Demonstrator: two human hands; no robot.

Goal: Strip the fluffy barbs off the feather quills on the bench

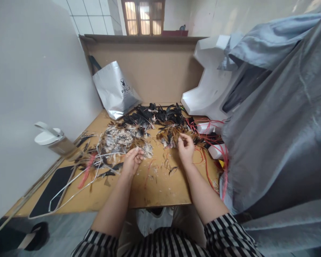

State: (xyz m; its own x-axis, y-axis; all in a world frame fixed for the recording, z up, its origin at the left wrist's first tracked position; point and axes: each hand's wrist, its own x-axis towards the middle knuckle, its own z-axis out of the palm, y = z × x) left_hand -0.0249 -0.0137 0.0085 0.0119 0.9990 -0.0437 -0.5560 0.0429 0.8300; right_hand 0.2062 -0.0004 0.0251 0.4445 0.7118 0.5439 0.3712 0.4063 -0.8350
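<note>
My left hand (133,161) is closed in a pinch at the near edge of a heap of pale, fluffy feathers (120,137). Its fingertips hide whatever is between them. Over a pile of brown feathers (168,132), my right hand (186,149) has thumb and index finger pressed together. What that pinch holds is too small to make out. Long black feathers (140,116) lie in bunches behind both heaps. Loose bits and a small dark feather (173,170) are scattered on the tabletop between my forearms.
Left stand a lidded cup (52,141), a dark tablet-like panel (52,191), white straps (69,184) and pink string (88,170). A silver bag (113,91) leans against the cardboard back (160,71). Right are red strings (206,167), white foam (211,82) and grey cloth (278,135).
</note>
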